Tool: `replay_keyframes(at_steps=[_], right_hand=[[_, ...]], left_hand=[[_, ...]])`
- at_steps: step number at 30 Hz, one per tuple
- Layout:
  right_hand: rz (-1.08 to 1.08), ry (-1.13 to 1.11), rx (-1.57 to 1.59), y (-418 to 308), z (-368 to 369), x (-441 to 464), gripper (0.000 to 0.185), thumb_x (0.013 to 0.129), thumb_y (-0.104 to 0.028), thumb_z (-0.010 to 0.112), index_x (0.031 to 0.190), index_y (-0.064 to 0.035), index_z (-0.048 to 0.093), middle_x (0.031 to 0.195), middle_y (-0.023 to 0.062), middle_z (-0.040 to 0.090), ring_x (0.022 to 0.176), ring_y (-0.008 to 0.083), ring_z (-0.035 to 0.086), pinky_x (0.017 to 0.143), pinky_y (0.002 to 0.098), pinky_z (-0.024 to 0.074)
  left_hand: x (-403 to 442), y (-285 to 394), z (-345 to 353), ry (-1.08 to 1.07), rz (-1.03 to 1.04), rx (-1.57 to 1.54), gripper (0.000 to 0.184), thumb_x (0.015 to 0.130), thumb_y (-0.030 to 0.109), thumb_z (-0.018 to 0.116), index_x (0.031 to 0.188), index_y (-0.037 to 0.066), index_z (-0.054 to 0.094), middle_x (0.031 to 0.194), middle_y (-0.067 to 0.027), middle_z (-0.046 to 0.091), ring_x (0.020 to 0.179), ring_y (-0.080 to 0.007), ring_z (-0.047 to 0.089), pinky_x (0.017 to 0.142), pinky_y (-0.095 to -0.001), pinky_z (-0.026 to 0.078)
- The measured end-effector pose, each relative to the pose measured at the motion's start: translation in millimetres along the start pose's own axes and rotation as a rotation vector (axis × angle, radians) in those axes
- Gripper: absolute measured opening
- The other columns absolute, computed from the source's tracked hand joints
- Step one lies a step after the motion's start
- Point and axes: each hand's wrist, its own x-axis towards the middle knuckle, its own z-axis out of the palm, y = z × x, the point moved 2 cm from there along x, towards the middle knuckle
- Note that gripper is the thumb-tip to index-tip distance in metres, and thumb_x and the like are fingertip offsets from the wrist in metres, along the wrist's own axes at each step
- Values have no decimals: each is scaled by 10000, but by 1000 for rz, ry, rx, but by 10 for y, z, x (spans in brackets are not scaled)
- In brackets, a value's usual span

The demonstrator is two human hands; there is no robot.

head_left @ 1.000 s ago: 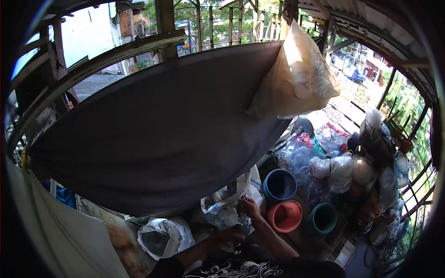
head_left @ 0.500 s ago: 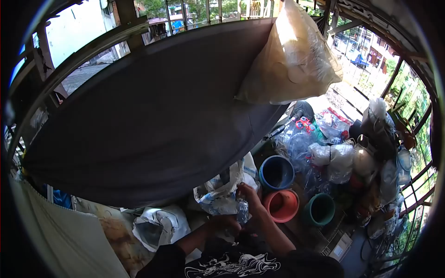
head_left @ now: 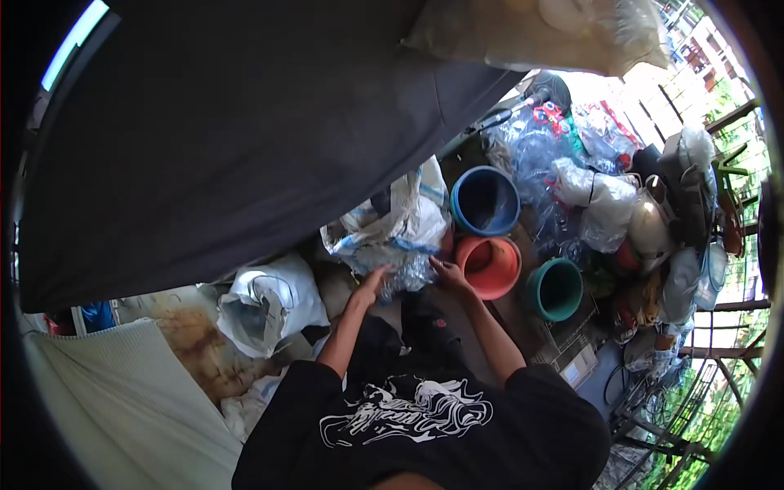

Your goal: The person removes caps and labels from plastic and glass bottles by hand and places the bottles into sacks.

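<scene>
A bundle of clear crumpled plastic (head_left: 408,276) lies between my hands, in front of a white woven sack (head_left: 416,216) with blue stripes. My left hand (head_left: 374,282) presses on its left side, fingers pointing in toward the plastic. On the right side, my right hand (head_left: 447,274) touches it with the fingers partly bent, close to a red bucket (head_left: 490,282). Some fingertips are lost against the shiny plastic. The sack's mouth gapes toward the dark cloth above it.
A blue bucket (head_left: 455,204) and a green bucket (head_left: 578,290) flank the red one. Another white sack (head_left: 298,294) stands open at left. Dark cloth (head_left: 245,139) hangs across the upper left, with a filled plastic bag (head_left: 539,37) above. Bagged items (head_left: 612,204) are piled at right.
The view has tilted down. My hands, earlier close together around a clear plastic bottle near my body, are now apart and farther forward, on either side of the clear plastic by the sack.
</scene>
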Motion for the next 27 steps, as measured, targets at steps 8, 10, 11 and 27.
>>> replay_keyframes(at_steps=[8,10,11,27], right_hand=[[698,369,741,-10,223,1277,522,789,-318,745,1096,18,490,796,120,607,614,213,637,522,327,530],[609,324,638,96,321,1622,497,799,-286,735,1097,18,479,802,131,613,630,219,656,501,328,526],[620,308,649,219,401,1772,483,803,-271,728,1100,20,483,796,132,614,614,217,652,488,326,522],[737,39,1018,-215,1525,1973,346,842,-122,547,1169,-10,540,887,163,629,747,265,655,571,363,523]], left_hand=[[288,1,-759,520,86,-39,405,844,411,588,1166,166,579,1093,-13,607,984,-186,540,751,-352,463],[180,-155,-825,470,-25,-185,437,837,429,589,1187,167,564,1100,-35,611,968,-204,541,792,-382,466],[103,-257,-867,446,-13,-115,467,834,436,589,1202,151,549,1112,-57,610,996,-217,543,832,-406,469],[-636,-1217,-1109,466,-114,-598,249,827,314,666,954,109,606,913,-59,640,880,-215,606,777,-372,507]])
